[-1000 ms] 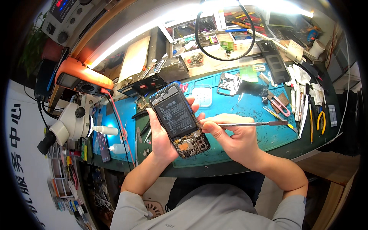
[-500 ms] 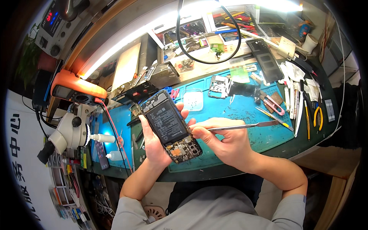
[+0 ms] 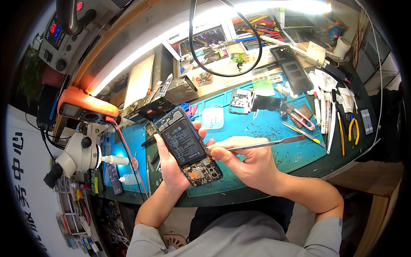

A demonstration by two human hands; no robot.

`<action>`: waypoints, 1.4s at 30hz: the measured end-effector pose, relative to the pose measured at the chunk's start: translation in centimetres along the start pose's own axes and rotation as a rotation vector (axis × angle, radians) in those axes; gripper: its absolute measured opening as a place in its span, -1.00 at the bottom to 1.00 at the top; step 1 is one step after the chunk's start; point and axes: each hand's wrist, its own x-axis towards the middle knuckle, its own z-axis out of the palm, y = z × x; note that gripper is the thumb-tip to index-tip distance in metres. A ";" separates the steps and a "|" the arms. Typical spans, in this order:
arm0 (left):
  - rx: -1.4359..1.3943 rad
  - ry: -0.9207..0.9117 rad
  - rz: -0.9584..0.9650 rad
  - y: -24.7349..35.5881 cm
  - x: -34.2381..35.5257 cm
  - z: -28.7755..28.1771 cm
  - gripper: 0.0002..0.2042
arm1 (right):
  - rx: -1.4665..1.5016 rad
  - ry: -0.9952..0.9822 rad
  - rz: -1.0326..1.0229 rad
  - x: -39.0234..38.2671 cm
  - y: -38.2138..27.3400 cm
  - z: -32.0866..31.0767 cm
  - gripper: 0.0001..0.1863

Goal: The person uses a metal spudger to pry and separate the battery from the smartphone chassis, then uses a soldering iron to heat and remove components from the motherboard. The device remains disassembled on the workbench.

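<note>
An opened smartphone lies tilted across my left hand, whose thumb grips one long edge while the fingertips hold the opposite one. Its black battery takes up the middle, and the circuit board with camera lenses is bare at the end nearest me. My right hand pinches a slim metal pry tool with a flat blade pointing away to the right. The tool's other end is at the phone's right edge beside the battery; my fingers partly hide that contact.
On the blue mat lie a clear plastic box, a second phone's frame, pink-handled scissors and a yellow-tipped knife. Tweezers, pliers and brushes line the right side. An orange multimeter and a microscope stand left.
The whole scene has shifted slightly in the picture as the view moved. Both hands keep the phone and the pry tool in nearly the same grip.
</note>
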 end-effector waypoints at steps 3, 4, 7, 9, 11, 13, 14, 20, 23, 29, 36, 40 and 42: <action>-0.010 -0.003 -0.004 0.0 0.0 0.0 -0.11 | 0.010 0.004 -0.009 0.0 0.1 0.1 -0.85; -0.014 -0.005 -0.005 0.0 0.0 0.0 -0.11 | 0.010 0.003 -0.007 0.0 0.1 0.0 -0.85; -0.032 -0.013 -0.013 0.0 0.0 -0.1 -0.11 | 0.024 0.010 -0.007 0.0 0.2 0.1 -0.84; -0.027 -0.017 -0.011 0.0 0.1 -0.1 -0.11 | 0.028 0.013 -0.004 -0.1 0.2 0.1 -0.84; -0.026 -0.021 -0.010 0.0 0.1 -0.2 -0.12 | 0.024 0.009 0.005 0.0 0.3 0.1 -0.84; -0.032 -0.020 -0.014 0.0 0.0 -0.2 -0.12 | 0.030 0.008 0.014 0.0 0.3 0.1 -0.84; -0.032 -0.016 -0.014 0.0 0.0 -0.2 -0.12 | 0.034 0.008 0.019 0.0 0.3 0.0 -0.84; -0.057 -0.013 -0.013 -0.1 0.1 -0.3 -0.12 | 0.041 0.003 0.040 0.0 0.2 0.0 -0.83; -0.072 -0.028 -0.031 0.0 0.1 -0.4 -0.12 | 0.092 0.012 0.070 -0.1 0.4 0.1 -0.82; -0.073 -0.031 -0.033 0.0 0.2 -0.6 -0.14 | 0.088 0.020 0.068 0.0 0.4 0.1 -0.82; -0.099 -0.031 -0.042 -0.1 0.3 -0.4 -0.15 | 0.139 0.010 0.141 -0.1 0.5 0.1 -0.82; -0.090 -0.009 -0.038 -0.1 0.3 -0.2 -0.14 | 0.150 0.014 0.141 -0.1 0.5 0.2 -0.83; -0.093 -0.012 -0.041 -0.1 0.3 -0.2 -0.14 | 0.159 0.013 0.147 0.0 0.4 0.2 -0.83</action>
